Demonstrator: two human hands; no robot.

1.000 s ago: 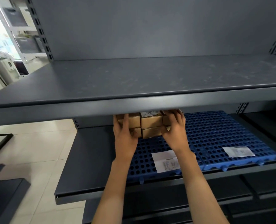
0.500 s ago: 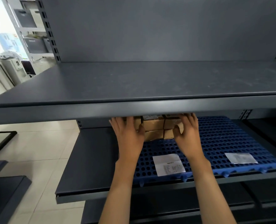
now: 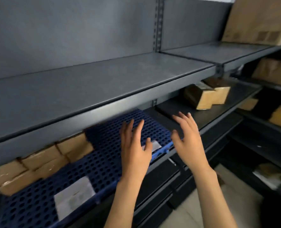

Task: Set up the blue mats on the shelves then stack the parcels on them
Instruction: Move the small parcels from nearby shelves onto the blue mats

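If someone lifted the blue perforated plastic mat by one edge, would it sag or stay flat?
The blue perforated plastic mat probably stays fairly flat: it looks like a thick moulded grid. The many holes suggest it is light for its size. On the smooth metal shelf it may slide when pushed.

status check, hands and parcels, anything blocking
Left hand and right hand both open, empty, above the blue mat. Parcels stacked at the mat's back left. More parcels on the next shelf bay. Nothing blocking.
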